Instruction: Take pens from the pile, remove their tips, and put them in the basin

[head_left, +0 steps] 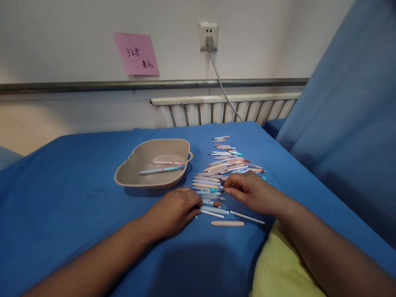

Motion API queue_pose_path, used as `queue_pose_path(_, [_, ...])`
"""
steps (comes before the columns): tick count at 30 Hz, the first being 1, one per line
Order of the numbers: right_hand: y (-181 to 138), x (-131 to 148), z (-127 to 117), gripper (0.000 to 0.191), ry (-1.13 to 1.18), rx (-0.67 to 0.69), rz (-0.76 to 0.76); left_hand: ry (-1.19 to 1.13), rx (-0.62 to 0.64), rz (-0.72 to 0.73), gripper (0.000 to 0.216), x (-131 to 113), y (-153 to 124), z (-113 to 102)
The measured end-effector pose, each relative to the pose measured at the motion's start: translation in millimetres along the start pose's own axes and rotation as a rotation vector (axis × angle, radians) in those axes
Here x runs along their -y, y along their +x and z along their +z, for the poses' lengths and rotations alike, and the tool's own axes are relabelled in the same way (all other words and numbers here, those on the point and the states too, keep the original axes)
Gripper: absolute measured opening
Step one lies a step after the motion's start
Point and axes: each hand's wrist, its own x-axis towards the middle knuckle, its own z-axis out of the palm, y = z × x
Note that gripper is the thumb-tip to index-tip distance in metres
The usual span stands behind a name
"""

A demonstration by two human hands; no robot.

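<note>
My left hand [177, 208] rests on the blue sheet at the left edge of the pen parts, its fingers curled in by the end of a white stick [212, 213]. Whatever those fingers may hold is hidden. Across the heap, my right hand [249, 189] is closed in a pinch over the pen parts [206, 182]; I cannot make out what is between its fingertips. Pale barrels, refills and small coloured pieces lie in a long spread. Closest to me lies a peach pen barrel [227, 223], with a thin white tube [247, 217] just beyond it.
A beige basin [133, 180] stands left of the parts, holding a blue pen [161, 170] and a clear piece with red marks. Yellow cloth [281, 264] bulges under my right forearm. Behind are a white rail [229, 99] and a plugged-in cord; a blue curtain hangs right.
</note>
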Motion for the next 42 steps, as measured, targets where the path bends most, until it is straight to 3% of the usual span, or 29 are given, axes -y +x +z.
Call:
queue_pose_path(11, [-5, -6, -32, 0.014, 0.383, -0.273, 0.135, 0.177, 0.022, 0.116, 0.012, 0, -3, 0])
queue_pose_path(20, [-9, 3, -33, 0.020, 0.468, -0.248, 0.081, 0.305, -0.006, 0.148, 0.018, -8, -2, 4])
queue_pose_path(24, [-8, 15, -44, 0.021, 0.455, -0.323, 0.080, 0.196, -0.068, 0.064, 0.022, -6, -11, 4])
queue_pose_path(29, [-2, 44, -59, 0.017, 0.462, -0.366, 0.045, -0.106, -0.185, -0.106, 0.022, -2, -16, 1])
queue_pose_path(32, [1, 48, -45, 0.016, 0.538, -0.292, 0.067, -0.358, -0.212, -0.223, 0.022, -3, -13, 2])
queue_pose_path(36, [3, 31, 0, 0.013, 0.633, -0.171, 0.156, -0.653, -0.243, -0.310, 0.026, -10, -8, 12])
queue_pose_path(39, [4, 20, 27, 0.015, 0.738, -0.102, 0.211, -0.801, -0.255, -0.287, 0.026, -19, -2, 20])
queue_pose_path(42, [7, 18, 37, 0.017, 0.794, -0.064, 0.197, -0.934, -0.267, -0.238, 0.026, -27, 7, 24])
